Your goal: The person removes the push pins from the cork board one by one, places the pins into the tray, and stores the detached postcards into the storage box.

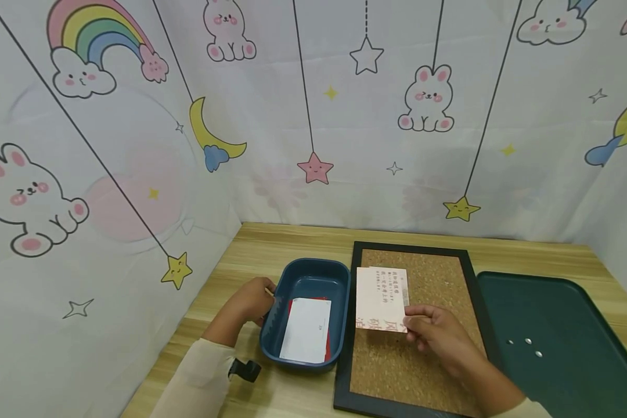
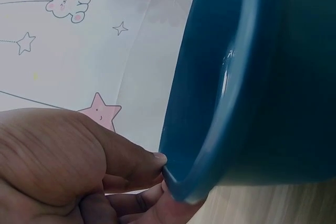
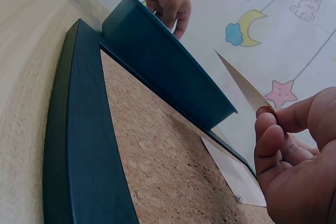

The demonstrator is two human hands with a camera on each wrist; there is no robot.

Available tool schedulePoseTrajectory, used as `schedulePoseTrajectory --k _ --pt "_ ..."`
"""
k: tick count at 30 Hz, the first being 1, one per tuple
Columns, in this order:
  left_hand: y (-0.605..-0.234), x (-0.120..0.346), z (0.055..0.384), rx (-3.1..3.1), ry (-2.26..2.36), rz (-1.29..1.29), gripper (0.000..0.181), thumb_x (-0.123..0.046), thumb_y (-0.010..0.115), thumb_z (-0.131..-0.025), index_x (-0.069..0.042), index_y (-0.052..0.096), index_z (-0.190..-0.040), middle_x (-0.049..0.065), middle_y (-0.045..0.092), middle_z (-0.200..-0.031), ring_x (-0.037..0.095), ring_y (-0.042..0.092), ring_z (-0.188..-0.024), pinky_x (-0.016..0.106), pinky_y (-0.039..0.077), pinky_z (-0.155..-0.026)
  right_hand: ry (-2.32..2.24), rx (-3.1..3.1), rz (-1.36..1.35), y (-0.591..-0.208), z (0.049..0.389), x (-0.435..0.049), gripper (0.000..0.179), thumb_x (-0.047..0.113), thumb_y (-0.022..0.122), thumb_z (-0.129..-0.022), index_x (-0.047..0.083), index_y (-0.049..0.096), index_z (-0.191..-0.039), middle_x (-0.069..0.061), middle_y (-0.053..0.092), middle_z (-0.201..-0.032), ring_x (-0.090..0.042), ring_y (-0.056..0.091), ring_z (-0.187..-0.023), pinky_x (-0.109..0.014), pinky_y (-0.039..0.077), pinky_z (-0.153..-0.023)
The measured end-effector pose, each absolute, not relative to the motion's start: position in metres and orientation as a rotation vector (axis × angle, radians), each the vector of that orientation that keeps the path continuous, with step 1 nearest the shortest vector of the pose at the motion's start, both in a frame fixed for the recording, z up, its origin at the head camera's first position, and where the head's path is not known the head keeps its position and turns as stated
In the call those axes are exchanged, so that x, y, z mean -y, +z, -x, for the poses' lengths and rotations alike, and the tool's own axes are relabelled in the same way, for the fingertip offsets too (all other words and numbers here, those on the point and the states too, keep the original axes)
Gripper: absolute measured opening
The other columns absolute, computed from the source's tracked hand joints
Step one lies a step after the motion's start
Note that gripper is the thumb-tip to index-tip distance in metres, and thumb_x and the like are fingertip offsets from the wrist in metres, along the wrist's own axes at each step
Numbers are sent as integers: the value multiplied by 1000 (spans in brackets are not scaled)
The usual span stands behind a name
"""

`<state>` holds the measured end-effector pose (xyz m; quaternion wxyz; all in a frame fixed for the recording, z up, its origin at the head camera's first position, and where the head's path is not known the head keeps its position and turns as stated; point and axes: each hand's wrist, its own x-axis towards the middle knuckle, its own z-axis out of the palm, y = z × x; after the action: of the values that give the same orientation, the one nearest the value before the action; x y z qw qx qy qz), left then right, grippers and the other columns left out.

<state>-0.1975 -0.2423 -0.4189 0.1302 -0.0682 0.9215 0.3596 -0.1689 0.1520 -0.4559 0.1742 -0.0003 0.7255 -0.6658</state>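
My right hand point(image 1: 441, 339) pinches the edge of a pale pink card point(image 1: 381, 296) with red and dark printed characters, held above the left part of the black-framed cork board point(image 1: 423, 371). In the right wrist view the card shows nearly edge-on between thumb and fingers. Under it, a white card point(image 3: 233, 174) lies on the cork, mostly hidden in the head view. With thumb and fingers, my left hand point(image 1: 256, 299) grips the left rim of a blue plastic bin point(image 1: 313, 267). Inside the bin lies a white card point(image 1: 307, 331) over something red point(image 1: 328, 348).
To the right of the board lies a dark green tray point(image 1: 543, 307) with three small silvery round pieces point(image 1: 528, 341) in it. The bin stands close against the board's left frame. A printed cloth point(image 1: 366, 145) hangs behind and beside the wooden table point(image 1: 292, 235).
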Motion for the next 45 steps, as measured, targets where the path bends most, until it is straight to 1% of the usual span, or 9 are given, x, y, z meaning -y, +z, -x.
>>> schedulePoseTrajectory --k 5,13,20,27,36,45 --pt "-420 242 198 -2681 1042 196 31 0 57 -93 8 59 -123 13 67 -87 23 68 -67 38 59 -55 -1894 -2048 19 -455 168 -149 43 14 64 -101 -9 52 -135 -14 67 -86 -17 59 -72 -26 49 -57" --pt "-418 242 198 -2672 1040 197 31 0 57 -93 7 59 -123 13 67 -87 23 68 -67 39 59 -56 -1910 -2045 -15 -457 169 -145 38 11 64 -100 -8 55 -131 -16 67 -84 -17 59 -70 -26 49 -57" --pt "-418 243 199 -2674 1029 194 31 0 56 -94 7 59 -123 13 67 -87 23 68 -67 38 59 -56 -1925 -2034 -16 -457 168 -139 38 9 65 -99 -9 55 -131 -14 67 -80 -17 59 -69 -26 48 -55" --pt "-417 243 198 -2676 1033 182 30 0 55 -94 8 59 -123 13 66 -86 23 68 -66 38 59 -56 -1921 -2039 0 -458 167 -133 38 10 66 -99 -8 56 -131 -15 67 -83 -18 59 -70 -27 49 -55" --pt "-417 242 197 -2679 1029 201 30 -1 57 -93 7 60 -122 13 67 -87 23 68 -66 37 58 -55 -1923 -2006 58 -460 165 -129 41 13 67 -99 -10 54 -132 -13 66 -82 -18 59 -71 -27 49 -56" --pt "-419 243 197 -2685 1036 190 29 -1 56 -92 7 60 -120 12 66 -86 23 68 -67 38 58 -55 -1922 -1995 27 -460 163 -122 39 11 67 -99 -9 55 -130 -15 68 -83 -17 59 -70 -26 48 -55"
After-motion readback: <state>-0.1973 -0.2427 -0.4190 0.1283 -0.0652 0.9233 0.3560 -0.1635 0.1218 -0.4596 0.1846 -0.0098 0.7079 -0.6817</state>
